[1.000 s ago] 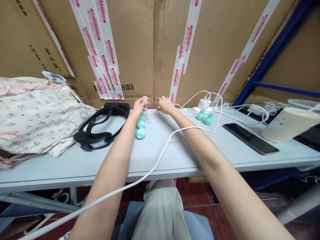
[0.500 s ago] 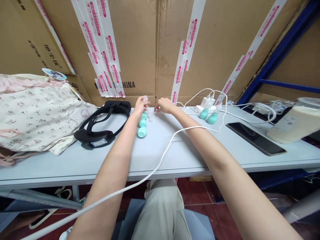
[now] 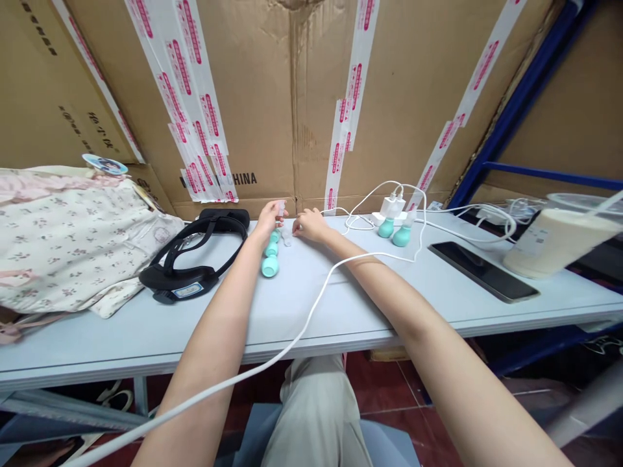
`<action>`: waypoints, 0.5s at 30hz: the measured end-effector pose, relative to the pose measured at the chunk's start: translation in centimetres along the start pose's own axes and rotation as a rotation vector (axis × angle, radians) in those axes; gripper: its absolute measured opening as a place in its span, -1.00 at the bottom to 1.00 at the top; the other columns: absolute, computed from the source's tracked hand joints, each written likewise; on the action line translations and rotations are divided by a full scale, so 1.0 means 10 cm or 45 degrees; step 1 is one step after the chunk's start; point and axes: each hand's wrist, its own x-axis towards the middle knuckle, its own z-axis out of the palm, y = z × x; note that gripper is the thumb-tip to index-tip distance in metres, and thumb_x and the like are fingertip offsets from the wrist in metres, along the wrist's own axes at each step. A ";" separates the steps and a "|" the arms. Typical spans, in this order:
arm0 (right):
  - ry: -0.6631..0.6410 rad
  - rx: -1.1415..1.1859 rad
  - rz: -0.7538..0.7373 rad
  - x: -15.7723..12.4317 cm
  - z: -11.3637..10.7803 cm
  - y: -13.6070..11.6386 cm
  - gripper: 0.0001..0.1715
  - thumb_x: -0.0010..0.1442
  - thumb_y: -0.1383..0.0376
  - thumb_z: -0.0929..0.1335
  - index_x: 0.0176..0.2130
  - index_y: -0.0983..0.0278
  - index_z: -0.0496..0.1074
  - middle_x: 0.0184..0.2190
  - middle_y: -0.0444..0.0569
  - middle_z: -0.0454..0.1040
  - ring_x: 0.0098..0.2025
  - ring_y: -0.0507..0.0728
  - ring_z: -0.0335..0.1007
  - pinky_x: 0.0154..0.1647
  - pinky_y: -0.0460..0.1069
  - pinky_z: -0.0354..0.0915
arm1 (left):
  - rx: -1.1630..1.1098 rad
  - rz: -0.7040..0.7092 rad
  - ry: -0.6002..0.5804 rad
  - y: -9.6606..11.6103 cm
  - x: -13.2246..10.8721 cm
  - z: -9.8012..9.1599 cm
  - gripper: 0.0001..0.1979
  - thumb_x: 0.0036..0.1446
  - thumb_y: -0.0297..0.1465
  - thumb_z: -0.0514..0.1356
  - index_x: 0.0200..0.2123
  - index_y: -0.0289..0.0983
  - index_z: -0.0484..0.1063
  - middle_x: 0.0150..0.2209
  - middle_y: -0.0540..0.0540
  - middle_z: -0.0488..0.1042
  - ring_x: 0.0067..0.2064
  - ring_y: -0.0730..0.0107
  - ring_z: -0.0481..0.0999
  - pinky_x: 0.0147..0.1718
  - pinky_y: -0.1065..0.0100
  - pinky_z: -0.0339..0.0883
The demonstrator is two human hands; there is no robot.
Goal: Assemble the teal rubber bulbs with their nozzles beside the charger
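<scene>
My left hand (image 3: pixel 270 217) is closed around a small clear piece (image 3: pixel 281 208) above the far part of the table. Just below it several teal bulbs (image 3: pixel 270 266) stand in a row, the farthest partly hidden by the hand. My right hand (image 3: pixel 307 225) rests near the table's back edge, fingers bent down; whether it holds anything is too small to tell. Between the hands lie small clear pieces (image 3: pixel 287 239). Farther right, two teal bulbs with clear tops (image 3: pixel 401 236) stand by a white charger (image 3: pixel 392 206).
A black head strap (image 3: pixel 182 282) and a floral bag (image 3: pixel 73 240) lie at the left. To the right are a phone (image 3: pixel 481 271) and a tilted cup (image 3: pixel 549 243). A white cable (image 3: pixel 311 314) crosses in front of both arms. Cardboard (image 3: pixel 263 97) stands behind the table.
The view has shifted a little, so the table items appear lower and more to the left. Both hands stay near the same spot, with my right hand's fingers slightly lower.
</scene>
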 end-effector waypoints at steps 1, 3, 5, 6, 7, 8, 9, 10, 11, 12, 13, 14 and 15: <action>-0.008 0.016 0.008 0.00 0.01 -0.01 -0.78 0.17 0.19 0.36 -0.22 0.18 0.57 -0.16 0.03 0.51 -0.04 0.19 0.26 -0.13 0.02 0.00 | -0.005 0.002 -0.015 0.00 0.00 0.00 -0.82 0.21 -0.45 -0.02 -0.20 -0.30 0.35 -0.47 0.02 0.37 -0.57 0.64 0.24 -0.58 0.58 0.14; -0.011 0.035 0.002 0.01 0.01 -0.01 -0.79 0.17 0.19 0.36 -0.23 0.18 0.57 -0.19 0.02 0.52 -0.05 0.19 0.26 -0.14 0.02 0.00 | -0.013 0.015 -0.052 0.01 -0.01 -0.01 -0.83 0.18 -0.45 0.02 -0.20 -0.30 0.37 -0.47 0.01 0.38 -0.57 0.64 0.24 -0.58 0.58 0.14; 0.034 0.038 -0.014 0.00 -0.01 0.00 -0.81 0.16 0.20 0.37 -0.26 0.19 0.57 -0.22 0.02 0.52 -0.07 0.19 0.27 -0.15 0.02 0.01 | -0.019 0.025 -0.090 0.02 -0.02 -0.01 -0.82 0.15 -0.44 0.04 -0.21 -0.31 0.39 -0.47 0.00 0.38 -0.57 0.63 0.24 -0.57 0.57 0.13; 0.084 0.040 -0.018 -0.01 -0.03 0.03 -0.82 0.15 0.20 0.37 -0.27 0.19 0.57 -0.23 0.02 0.52 -0.07 0.19 0.28 -0.15 0.03 0.02 | -0.022 0.026 -0.106 0.02 -0.03 -0.01 -0.81 0.15 -0.45 0.03 -0.21 -0.31 0.40 -0.48 0.00 0.38 -0.57 0.63 0.24 -0.57 0.57 0.13; 0.153 0.051 -0.010 -0.02 -0.06 0.06 -0.81 0.16 0.20 0.37 -0.28 0.20 0.57 -0.23 0.02 0.52 -0.08 0.19 0.28 -0.15 0.03 0.03 | -0.026 0.023 -0.121 0.03 -0.03 -0.01 -0.81 0.14 -0.45 0.03 -0.22 -0.32 0.40 -0.49 0.00 0.37 -0.58 0.62 0.23 -0.57 0.57 0.13; 0.241 0.078 0.014 -0.05 -0.11 0.09 -0.80 0.16 0.19 0.36 -0.28 0.20 0.57 -0.23 0.02 0.51 -0.09 0.19 0.28 -0.16 0.03 0.04 | -0.027 0.017 -0.132 0.03 -0.04 -0.01 -0.80 0.14 -0.45 0.03 -0.23 -0.33 0.40 -0.50 0.00 0.37 -0.58 0.62 0.23 -0.56 0.56 0.13; 0.344 0.120 0.045 -0.08 -0.16 0.12 -0.78 0.18 0.17 0.35 -0.28 0.19 0.57 -0.22 0.01 0.50 -0.10 0.18 0.28 -0.16 0.03 0.05 | -0.025 0.013 -0.145 0.03 -0.04 0.00 -0.80 0.13 -0.45 0.03 -0.23 -0.33 0.41 -0.51 0.00 0.37 -0.59 0.62 0.22 -0.56 0.56 0.12; 0.450 0.178 0.078 -0.13 -0.22 0.15 -0.76 0.19 0.15 0.33 -0.26 0.19 0.57 -0.21 0.01 0.50 -0.12 0.17 0.28 -0.16 0.03 0.06 | -0.019 0.009 -0.164 0.03 -0.05 0.01 -0.80 0.13 -0.45 0.03 -0.24 -0.34 0.41 -0.52 0.01 0.36 -0.59 0.62 0.21 -0.56 0.56 0.12; 0.556 0.244 0.104 -0.19 -0.28 0.17 -0.72 0.21 0.13 0.31 -0.24 0.19 0.56 -0.20 0.00 0.49 -0.14 0.16 0.28 -0.16 0.02 0.07 | -0.007 0.004 -0.192 0.02 -0.06 0.03 -0.81 0.12 -0.45 0.04 -0.25 -0.34 0.42 -0.52 0.01 0.36 -0.60 0.62 0.21 -0.56 0.55 0.11; 0.646 0.304 0.111 -0.25 -0.33 0.18 -0.69 0.23 0.12 0.29 -0.23 0.19 0.56 -0.20 -0.01 0.48 -0.17 0.14 0.29 -0.16 0.02 0.07 | 0.010 -0.004 -0.225 0.02 -0.07 0.04 -0.81 0.11 -0.45 0.04 -0.25 -0.34 0.42 -0.53 0.00 0.36 -0.60 0.62 0.21 -0.57 0.55 0.10; 0.712 0.351 0.108 -0.32 -0.37 0.18 -0.67 0.25 0.11 0.27 -0.21 0.20 0.55 -0.20 -0.01 0.47 -0.19 0.13 0.29 -0.16 0.02 0.08 | 0.027 -0.017 -0.258 0.01 -0.08 0.07 -0.81 0.12 -0.45 0.04 -0.25 -0.34 0.42 -0.53 0.00 0.37 -0.60 0.61 0.21 -0.57 0.54 0.10; 0.755 0.380 0.098 -0.39 -0.40 0.17 -0.66 0.26 0.11 0.26 -0.21 0.20 0.55 -0.20 -0.01 0.47 -0.20 0.12 0.29 -0.16 0.02 0.08 | 0.042 -0.033 -0.287 0.00 -0.10 0.09 -0.81 0.13 -0.45 0.03 -0.25 -0.34 0.41 -0.52 0.00 0.37 -0.60 0.61 0.22 -0.57 0.54 0.10; 0.774 0.391 0.086 -0.45 -0.41 0.15 -0.67 0.26 0.12 0.26 -0.21 0.20 0.55 -0.21 -0.02 0.47 -0.20 0.12 0.29 -0.15 0.02 0.07 | 0.052 -0.049 -0.310 0.00 -0.11 0.12 -0.82 0.14 -0.46 0.02 -0.25 -0.34 0.40 -0.52 -0.01 0.37 -0.60 0.60 0.23 -0.57 0.53 0.11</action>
